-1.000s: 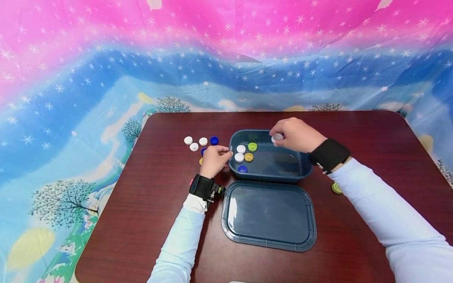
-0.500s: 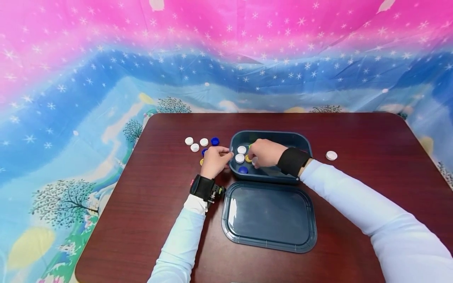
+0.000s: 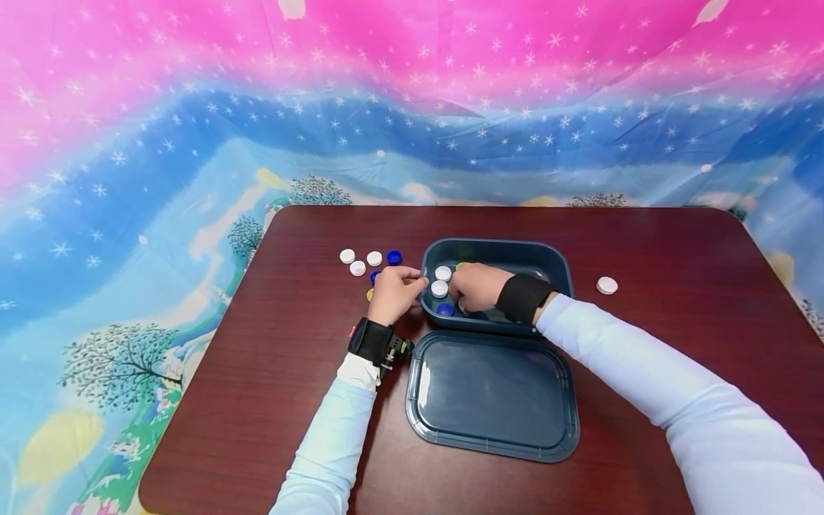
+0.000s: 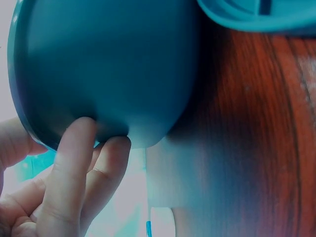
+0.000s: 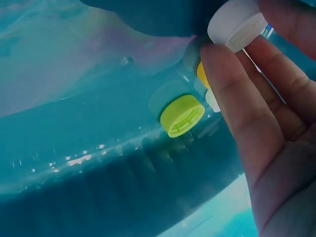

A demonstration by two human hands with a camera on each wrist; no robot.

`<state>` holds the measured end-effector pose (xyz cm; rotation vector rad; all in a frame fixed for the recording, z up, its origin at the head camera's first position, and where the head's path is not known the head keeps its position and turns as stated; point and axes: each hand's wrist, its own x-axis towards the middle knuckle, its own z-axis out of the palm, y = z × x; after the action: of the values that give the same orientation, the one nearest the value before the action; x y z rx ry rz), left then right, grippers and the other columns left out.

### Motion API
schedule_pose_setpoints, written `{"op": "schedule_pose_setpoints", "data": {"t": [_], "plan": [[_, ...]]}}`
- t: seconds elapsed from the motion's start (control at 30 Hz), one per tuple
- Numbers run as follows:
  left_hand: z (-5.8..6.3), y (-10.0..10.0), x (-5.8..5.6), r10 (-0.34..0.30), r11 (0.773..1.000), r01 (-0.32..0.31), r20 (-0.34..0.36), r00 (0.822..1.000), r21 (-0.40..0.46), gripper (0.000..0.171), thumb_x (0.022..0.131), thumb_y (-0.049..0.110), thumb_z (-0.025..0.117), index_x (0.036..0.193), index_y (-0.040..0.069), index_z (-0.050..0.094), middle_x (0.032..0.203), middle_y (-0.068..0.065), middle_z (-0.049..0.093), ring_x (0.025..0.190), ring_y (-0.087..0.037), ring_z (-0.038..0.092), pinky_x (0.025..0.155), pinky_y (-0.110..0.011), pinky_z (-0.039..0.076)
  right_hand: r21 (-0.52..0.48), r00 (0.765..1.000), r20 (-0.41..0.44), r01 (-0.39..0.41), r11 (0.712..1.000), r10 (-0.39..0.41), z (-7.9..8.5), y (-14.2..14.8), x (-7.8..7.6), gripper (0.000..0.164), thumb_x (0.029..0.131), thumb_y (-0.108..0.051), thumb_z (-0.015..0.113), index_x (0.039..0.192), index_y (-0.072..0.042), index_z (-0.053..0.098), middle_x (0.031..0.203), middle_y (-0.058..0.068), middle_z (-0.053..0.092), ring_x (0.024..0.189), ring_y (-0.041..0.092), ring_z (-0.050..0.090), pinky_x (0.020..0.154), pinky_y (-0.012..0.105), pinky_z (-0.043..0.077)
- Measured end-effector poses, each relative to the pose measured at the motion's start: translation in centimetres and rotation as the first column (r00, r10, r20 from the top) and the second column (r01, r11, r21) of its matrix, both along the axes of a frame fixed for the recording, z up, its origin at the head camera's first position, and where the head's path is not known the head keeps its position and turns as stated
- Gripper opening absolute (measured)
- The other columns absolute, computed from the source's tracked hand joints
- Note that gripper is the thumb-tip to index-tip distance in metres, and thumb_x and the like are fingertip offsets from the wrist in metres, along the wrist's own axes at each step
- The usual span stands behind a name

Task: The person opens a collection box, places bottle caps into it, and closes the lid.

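Note:
A dark blue-grey plastic box [image 3: 508, 250] stands on the table. My left hand [image 3: 393, 295] grips its left end, thumb over the rim and fingers against the outer wall [image 4: 108, 74]. Inside the box, my right hand [image 3: 481, 287] pinches a white bottle cap [image 5: 236, 24] low at the front left. Close by lie two white caps, one farther back [image 3: 443, 273], and a blue cap [image 3: 445, 309]. A lime green cap [image 5: 182, 116] rests on the box floor, with a yellow cap [image 5: 202, 75] partly behind a finger.
The box's lid [image 3: 492, 393] lies flat just in front of it. Left of the box are several loose caps, among them a white one [image 3: 347, 256] and a blue one [image 3: 394, 257]. Another white cap [image 3: 607, 286] lies to the right.
My right hand has carried the white cap from the back right of the box to its front left. The arm now uncovers a white cap and hides a green one at right. My left hand stays put.

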<state>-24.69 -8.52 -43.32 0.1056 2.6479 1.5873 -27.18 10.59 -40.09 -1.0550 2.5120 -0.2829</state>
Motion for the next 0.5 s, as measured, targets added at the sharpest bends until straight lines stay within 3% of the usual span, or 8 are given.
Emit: {"op": "schedule_pose_setpoints", "data": {"t": [0.33, 0.5], "plan": [[-0.09, -0.07, -0.06, -0.012, 1.000, 0.012, -0.013, 1.000, -0.004, 0.024, 0.090, 0.015, 0.070, 0.108, -0.001, 0.072, 0.089, -0.013, 0.073, 0.060, -0.020, 0.069, 0.056, -0.029, 0.057, 0.019, 0.998, -0.056, 0.003, 1.000, -0.002, -0.91, -0.58, 0.12, 0.015, 0.086, 0.001, 0.067, 0.078, -0.010, 0.075, 0.064, -0.006, 0.061, 0.060, 0.015, 0.054, 0.065, 0.031, 0.049], [-0.15, -0.18, -0.15, -0.016, 1.000, 0.016, -0.015, 1.000, -0.002, 0.025, 0.090, 0.014, 0.070, 0.109, -0.002, 0.072, 0.090, -0.014, 0.072, 0.059, -0.020, 0.069, 0.056, -0.030, 0.057, 0.032, 0.997, -0.072, 0.003, 0.999, -0.001, -1.08, -0.84, 0.03, 0.014, 0.086, 0.001, 0.067, 0.077, -0.009, 0.072, 0.063, -0.003, 0.059, 0.059, 0.016, 0.049, 0.062, 0.030, 0.044]]}}
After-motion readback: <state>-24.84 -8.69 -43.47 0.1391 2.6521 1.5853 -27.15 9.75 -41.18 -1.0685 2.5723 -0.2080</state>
